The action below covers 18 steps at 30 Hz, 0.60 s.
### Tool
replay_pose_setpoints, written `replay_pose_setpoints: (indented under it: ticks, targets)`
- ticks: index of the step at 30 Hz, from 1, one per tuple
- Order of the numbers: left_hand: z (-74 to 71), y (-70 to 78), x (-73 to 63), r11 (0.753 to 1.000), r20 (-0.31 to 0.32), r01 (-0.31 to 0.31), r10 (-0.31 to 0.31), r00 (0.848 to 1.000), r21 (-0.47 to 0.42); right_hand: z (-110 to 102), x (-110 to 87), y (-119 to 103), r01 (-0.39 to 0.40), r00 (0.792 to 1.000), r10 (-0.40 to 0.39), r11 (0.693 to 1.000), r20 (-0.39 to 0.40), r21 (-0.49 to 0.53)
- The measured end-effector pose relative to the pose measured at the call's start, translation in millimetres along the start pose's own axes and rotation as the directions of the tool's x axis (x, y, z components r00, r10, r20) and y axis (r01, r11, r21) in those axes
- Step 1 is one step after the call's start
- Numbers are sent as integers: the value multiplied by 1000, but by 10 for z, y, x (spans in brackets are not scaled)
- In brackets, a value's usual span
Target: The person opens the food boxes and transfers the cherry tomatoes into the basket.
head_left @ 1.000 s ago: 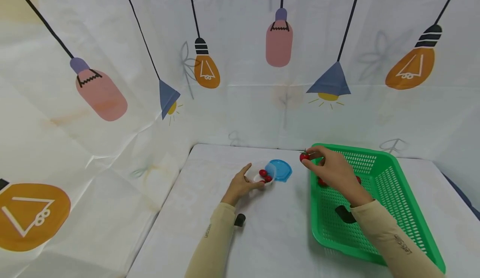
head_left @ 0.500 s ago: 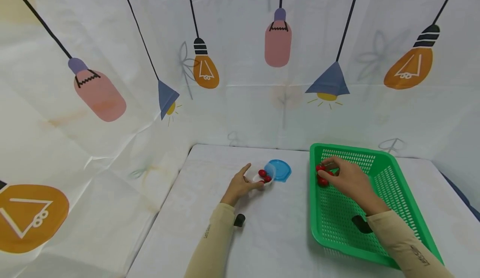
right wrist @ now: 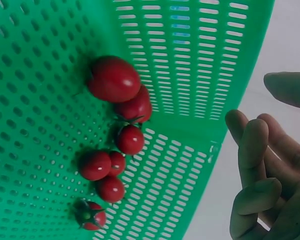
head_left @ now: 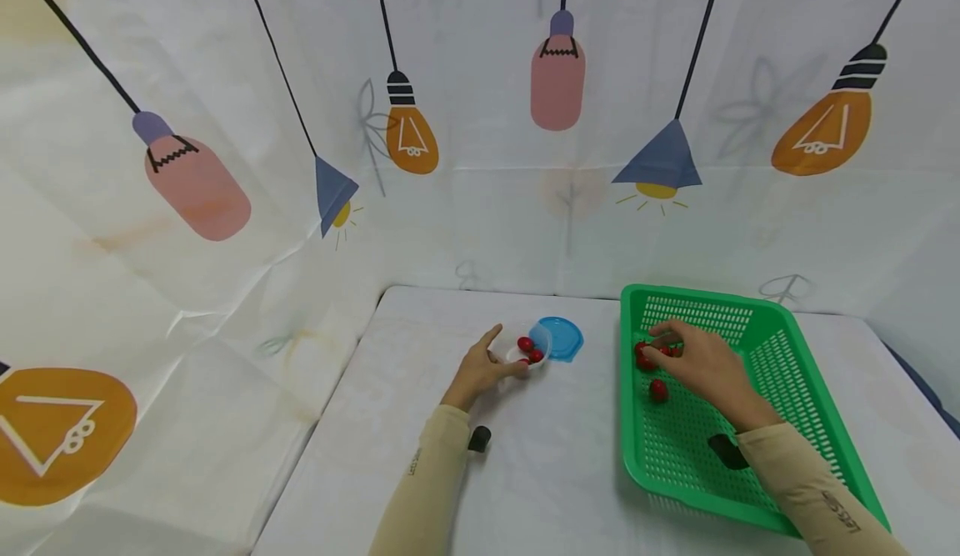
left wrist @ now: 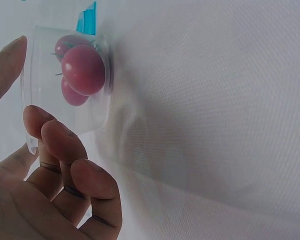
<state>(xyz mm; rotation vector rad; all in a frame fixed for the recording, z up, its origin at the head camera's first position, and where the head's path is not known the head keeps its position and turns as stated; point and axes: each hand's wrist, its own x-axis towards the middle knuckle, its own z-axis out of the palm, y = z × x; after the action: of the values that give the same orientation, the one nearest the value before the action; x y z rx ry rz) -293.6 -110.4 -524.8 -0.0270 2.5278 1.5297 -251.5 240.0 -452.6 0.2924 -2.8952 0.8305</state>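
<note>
My left hand holds the rim of a small clear plastic tub between thumb and fingers. Inside the tub lie a few red cherry tomatoes with green stems. Over the left side of a green perforated basket is my right hand, its fingertips close to a cluster of cherry tomatoes. In the right wrist view its fingers are loosely bent with nothing between them. One tomato sits apart from the cluster, nearer the front.
A blue lid lies on the white-covered table just behind and right of the tub. The basket's raised walls surround the loose tomatoes. A white patterned sheet hangs behind the table.
My right hand has gone from above the basket's left rim, where it held a tomato, down and right over the cluster. One tomato now lies apart. The left hand stays put.
</note>
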Motion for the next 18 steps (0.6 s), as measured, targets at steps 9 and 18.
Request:
replay_pose_setpoints:
  ticks: [9,18]
  targets:
    - [-4,5,-4,1000,1,-4,4,1000,-3,4,11,11,-9,1000,9,1000,4,9]
    - [-1,10,-4,1000,0,9,-9,1000,-1,5,96,-168,17,1000,-17,999,-1,30]
